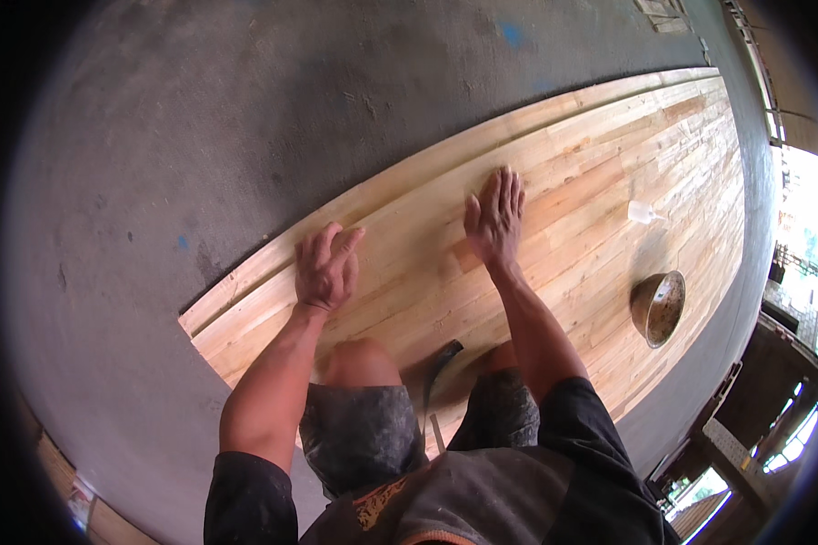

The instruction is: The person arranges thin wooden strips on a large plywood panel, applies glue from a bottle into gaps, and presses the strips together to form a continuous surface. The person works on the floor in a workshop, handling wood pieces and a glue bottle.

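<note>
the big wooden panel, made of many pale and reddish strips glued edge to edge, lies flat on the grey concrete floor and runs from the near left corner away toward the upper right. the person kneels on its near end, both bare knees on the wood.

the left hand rests near the panel's left edge, fingers bent and loosely curled, knuckles up, fingertips pressing on the surface; it has hold of nothing. the right hand lies further up the board, flat and fully spread, palm down on the wood, fingers pointing away; it grips nothing either. the two hands are well apart, both touching the panel.

between the knees, a dark curved tool lies on the board, its pale handle running back toward the person; i cannot tell just what it is.

off to the right, a round metal bowl sits on the panel, and beyond it a small clear plastic bottle lies on the wood. sheds and bright daylight show at the far right rim.
</note>
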A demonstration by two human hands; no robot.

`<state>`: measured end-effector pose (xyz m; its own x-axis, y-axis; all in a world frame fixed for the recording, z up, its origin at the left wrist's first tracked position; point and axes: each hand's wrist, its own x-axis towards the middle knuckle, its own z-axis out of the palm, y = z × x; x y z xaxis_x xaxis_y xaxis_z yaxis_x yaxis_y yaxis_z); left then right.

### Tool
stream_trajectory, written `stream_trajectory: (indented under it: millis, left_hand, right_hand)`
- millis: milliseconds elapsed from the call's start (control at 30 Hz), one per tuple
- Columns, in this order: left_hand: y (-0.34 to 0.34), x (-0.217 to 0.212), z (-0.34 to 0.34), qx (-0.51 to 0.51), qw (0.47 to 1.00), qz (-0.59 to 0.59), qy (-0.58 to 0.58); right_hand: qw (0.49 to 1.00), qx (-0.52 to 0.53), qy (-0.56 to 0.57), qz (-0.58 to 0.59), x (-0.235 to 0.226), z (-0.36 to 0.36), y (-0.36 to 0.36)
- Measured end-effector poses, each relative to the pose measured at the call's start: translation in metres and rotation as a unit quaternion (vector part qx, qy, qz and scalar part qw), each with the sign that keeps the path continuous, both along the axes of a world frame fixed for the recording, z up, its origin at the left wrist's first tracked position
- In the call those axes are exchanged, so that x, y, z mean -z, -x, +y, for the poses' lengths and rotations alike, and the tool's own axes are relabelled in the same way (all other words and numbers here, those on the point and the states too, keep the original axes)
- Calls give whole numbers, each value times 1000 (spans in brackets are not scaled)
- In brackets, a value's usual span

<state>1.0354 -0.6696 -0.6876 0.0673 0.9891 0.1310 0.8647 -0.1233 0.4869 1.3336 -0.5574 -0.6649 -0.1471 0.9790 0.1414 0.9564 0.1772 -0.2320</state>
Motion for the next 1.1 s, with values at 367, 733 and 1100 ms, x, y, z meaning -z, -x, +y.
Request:
stream_trajectory:
  millis: [367, 733, 1100]
  left_hand:
    - [3, 0, 4, 3, 1000, -9, -24]
    - [6, 6, 1, -12, 1000, -26, -8]
    - [3, 9, 1, -14, 1000, -15, 8]
  right_hand:
    - [914, -310, 215, 150, 57, -99, 37]
    - [971, -186, 82, 127, 28, -93, 73]
    - [996, -16, 24, -81, 3, 19, 41]
